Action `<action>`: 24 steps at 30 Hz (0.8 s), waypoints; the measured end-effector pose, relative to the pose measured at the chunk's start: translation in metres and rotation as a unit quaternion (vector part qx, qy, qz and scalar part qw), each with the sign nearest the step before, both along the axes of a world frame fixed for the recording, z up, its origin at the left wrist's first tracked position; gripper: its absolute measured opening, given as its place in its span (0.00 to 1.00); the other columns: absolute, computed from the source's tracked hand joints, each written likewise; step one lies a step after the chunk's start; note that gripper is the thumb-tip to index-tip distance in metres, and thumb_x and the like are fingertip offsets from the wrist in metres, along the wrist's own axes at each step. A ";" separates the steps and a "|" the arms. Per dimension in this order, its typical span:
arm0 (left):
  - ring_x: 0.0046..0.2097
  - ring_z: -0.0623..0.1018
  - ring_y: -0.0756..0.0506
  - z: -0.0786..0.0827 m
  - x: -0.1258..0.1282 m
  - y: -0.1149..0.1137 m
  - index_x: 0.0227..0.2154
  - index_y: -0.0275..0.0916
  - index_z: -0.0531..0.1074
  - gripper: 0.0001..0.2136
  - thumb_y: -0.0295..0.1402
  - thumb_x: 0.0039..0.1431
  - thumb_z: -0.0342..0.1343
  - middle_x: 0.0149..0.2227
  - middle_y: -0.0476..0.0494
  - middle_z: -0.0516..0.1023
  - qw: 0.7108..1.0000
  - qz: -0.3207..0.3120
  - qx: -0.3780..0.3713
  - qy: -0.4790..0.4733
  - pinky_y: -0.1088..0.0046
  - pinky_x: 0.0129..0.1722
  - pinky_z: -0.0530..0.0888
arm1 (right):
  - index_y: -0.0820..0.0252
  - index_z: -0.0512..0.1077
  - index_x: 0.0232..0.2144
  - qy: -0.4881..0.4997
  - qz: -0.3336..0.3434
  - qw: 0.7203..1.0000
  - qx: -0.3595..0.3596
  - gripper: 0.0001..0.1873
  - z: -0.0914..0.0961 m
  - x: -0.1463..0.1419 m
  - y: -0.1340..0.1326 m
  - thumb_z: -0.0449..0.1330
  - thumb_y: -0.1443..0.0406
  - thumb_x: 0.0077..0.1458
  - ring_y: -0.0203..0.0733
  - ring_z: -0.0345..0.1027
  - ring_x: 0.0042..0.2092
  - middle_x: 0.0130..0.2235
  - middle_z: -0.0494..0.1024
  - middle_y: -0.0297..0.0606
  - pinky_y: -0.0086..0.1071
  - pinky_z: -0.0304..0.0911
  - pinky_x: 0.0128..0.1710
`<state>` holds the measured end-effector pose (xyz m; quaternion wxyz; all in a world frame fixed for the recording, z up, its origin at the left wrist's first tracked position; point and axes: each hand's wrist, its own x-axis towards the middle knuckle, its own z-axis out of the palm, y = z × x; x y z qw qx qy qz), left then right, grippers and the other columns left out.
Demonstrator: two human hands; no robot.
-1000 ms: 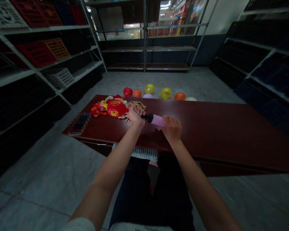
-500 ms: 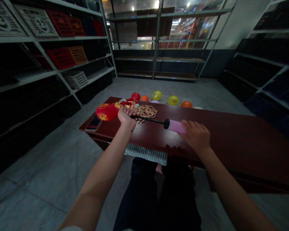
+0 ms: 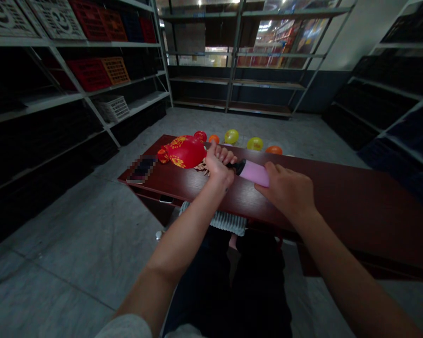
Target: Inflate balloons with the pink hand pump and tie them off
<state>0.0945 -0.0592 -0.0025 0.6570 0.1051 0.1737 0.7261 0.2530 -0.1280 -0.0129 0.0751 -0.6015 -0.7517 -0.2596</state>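
My left hand (image 3: 220, 162) is closed around the black end of a hand balloon pump. The pump's pink barrel (image 3: 254, 173) is gripped in my right hand (image 3: 287, 188). Little of the black rod shows between the two hands. A partly inflated red balloon (image 3: 186, 151) with gold print extends left from my left hand; its neck is hidden by the fingers. Beneath the balloon and hand, part of a pile of tan, string-like balloons (image 3: 201, 167) shows on the dark red table (image 3: 338, 192).
A phone, blurred out (image 3: 142, 169), lies at the table's left end. Beyond the far edge are yellow balloons (image 3: 231, 136), orange balloons (image 3: 274, 150) and a red balloon (image 3: 200, 136). A grey ribbed cloth (image 3: 229, 222) is at the near edge. Shelves with crates (image 3: 88, 74) stand left.
My left hand has moved right toward the barrel, pushing the black rod in. The red balloon has come along with it and looks fuller. My right hand has barely moved.
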 end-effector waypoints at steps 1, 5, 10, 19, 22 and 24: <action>0.16 0.48 0.55 -0.002 0.001 0.000 0.19 0.40 0.45 0.23 0.40 0.67 0.47 0.17 0.56 0.44 1.000 -0.001 -0.002 -0.006 0.74 0.18 0.52 | 0.59 0.67 0.41 -0.003 0.000 1.000 -0.002 0.18 0.001 -0.003 0.000 0.57 0.53 0.55 0.46 0.70 0.32 0.35 0.77 0.43 0.35 0.43 0.28; 0.16 0.48 0.55 -0.008 -0.007 0.000 0.19 0.40 0.45 0.23 0.39 0.67 0.47 0.16 0.56 0.44 1.000 -0.001 -0.023 0.002 0.74 0.18 0.51 | 0.58 0.66 0.40 0.011 0.009 1.000 -0.009 0.17 -0.009 -0.009 0.000 0.57 0.53 0.55 0.46 0.70 0.33 0.36 0.77 0.42 0.35 0.43 0.28; 0.14 0.48 0.55 -0.012 -0.024 0.000 0.19 0.40 0.45 0.22 0.36 0.67 0.46 0.15 0.57 0.44 0.999 -0.017 -0.050 -0.002 0.76 0.16 0.51 | 0.58 0.67 0.41 0.019 0.025 0.999 -0.016 0.17 -0.032 0.001 -0.003 0.55 0.52 0.57 0.45 0.70 0.34 0.35 0.77 0.41 0.35 0.45 0.29; 0.14 0.51 0.55 -0.023 -0.067 0.015 0.19 0.40 0.47 0.22 0.42 0.69 0.43 0.15 0.57 0.47 0.999 0.018 -0.043 0.003 0.77 0.16 0.53 | 0.60 0.68 0.47 -0.023 0.025 0.999 -0.009 0.22 -0.052 0.059 -0.011 0.52 0.51 0.60 0.45 0.70 0.36 0.37 0.78 0.44 0.35 0.48 0.31; 0.14 0.51 0.55 -0.022 -0.073 0.022 0.19 0.40 0.48 0.25 0.50 0.67 0.43 0.14 0.56 0.48 0.998 0.038 -0.052 -0.002 0.77 0.15 0.53 | 0.59 0.69 0.44 -0.017 0.021 1.000 -0.014 0.20 -0.047 0.057 -0.015 0.52 0.50 0.60 0.45 0.70 0.35 0.36 0.77 0.42 0.34 0.47 0.31; 0.14 0.51 0.55 -0.021 -0.072 0.027 0.19 0.40 0.47 0.26 0.54 0.65 0.42 0.14 0.56 0.47 0.996 0.059 -0.066 -0.009 0.76 0.15 0.53 | 0.58 0.69 0.43 -0.004 0.017 1.000 -0.024 0.20 -0.042 0.051 -0.015 0.52 0.50 0.60 0.44 0.71 0.34 0.37 0.78 0.42 0.34 0.47 0.30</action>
